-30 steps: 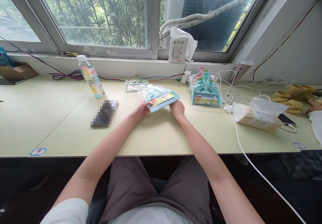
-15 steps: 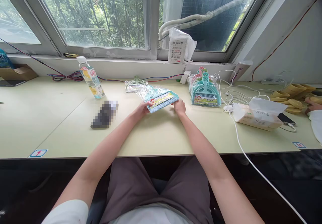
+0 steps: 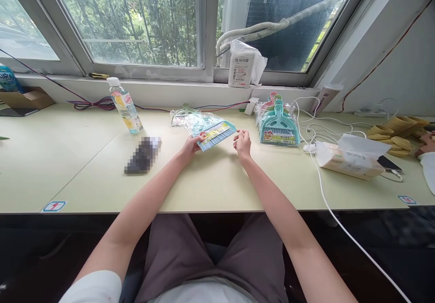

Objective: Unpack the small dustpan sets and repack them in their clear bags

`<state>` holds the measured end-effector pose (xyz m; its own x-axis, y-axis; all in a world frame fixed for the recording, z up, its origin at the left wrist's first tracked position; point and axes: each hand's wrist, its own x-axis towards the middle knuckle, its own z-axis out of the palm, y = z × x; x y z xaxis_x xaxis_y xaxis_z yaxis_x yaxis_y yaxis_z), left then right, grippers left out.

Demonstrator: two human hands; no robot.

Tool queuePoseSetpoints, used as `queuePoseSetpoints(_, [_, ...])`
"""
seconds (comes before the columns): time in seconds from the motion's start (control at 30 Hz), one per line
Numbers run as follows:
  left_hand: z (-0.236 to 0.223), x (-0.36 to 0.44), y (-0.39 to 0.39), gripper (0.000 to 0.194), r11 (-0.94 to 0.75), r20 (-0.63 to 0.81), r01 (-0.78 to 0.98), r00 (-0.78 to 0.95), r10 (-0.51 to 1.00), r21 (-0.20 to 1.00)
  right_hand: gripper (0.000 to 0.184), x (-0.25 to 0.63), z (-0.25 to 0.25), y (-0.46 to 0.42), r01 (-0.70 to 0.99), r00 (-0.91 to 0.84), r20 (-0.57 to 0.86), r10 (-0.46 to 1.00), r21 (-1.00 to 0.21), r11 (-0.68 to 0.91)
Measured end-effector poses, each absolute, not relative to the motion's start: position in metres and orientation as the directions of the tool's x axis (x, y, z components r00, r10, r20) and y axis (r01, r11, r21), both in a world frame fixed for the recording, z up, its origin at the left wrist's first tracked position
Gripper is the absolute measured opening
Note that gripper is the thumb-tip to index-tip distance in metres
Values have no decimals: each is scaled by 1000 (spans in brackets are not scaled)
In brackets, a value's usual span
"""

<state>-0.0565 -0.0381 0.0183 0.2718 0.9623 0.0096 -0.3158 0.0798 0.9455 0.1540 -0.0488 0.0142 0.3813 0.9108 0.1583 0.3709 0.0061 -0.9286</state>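
Observation:
My left hand (image 3: 191, 146) grips the lower left corner of a turquoise dustpan-and-brush set (image 3: 217, 134) in a clear plastic bag. The set is tilted, bristles toward me, with a yellow printed label across it. At its right end is my right hand (image 3: 242, 144), thumb and index finger pinched together close to the corner; whether they hold a bit of thin film cannot be made out. Behind the held set lies another wrapped dustpan set (image 3: 180, 116), partly covered. To the right, a stack of wrapped dustpan sets (image 3: 278, 124) stands against the wall, turquoise in front.
A drink bottle (image 3: 126, 108) and a blurred dark object (image 3: 142, 155) are on the left of the table (image 3: 204, 185). On the right are white cables (image 3: 319, 130), a tissue pack (image 3: 351, 158) and yellow-brown curled pieces (image 3: 396, 133), beside another person's hand (image 3: 428, 143).
My right hand has drawn slightly off the dustpan set's right edge, its fingers now showing in a pinch. The set has shifted a little left in my left hand.

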Motion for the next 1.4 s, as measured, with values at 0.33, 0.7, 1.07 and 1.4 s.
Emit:
queuePoseSetpoints(0.33, [24,-57,-41,49,8,60,-318,201,978,948,29,134,23,-59,-433,68,-65,996,-901,-30])
queuePoseSetpoints(0.7, [20,-59,-38,49,23,39,-284,211,977,958,23,134,33,-67,-483,-36,64,997,-875,39])
queuePoseSetpoints(1.07, [13,-56,-34,42,74,-24,-201,242,970,977,28,144,35,-60,-489,-16,100,995,-869,79])
queuePoseSetpoints(1.4, [24,-56,-44,37,109,-62,-127,325,944,986,36,141,35,-66,-530,-79,38,996,-848,-10])
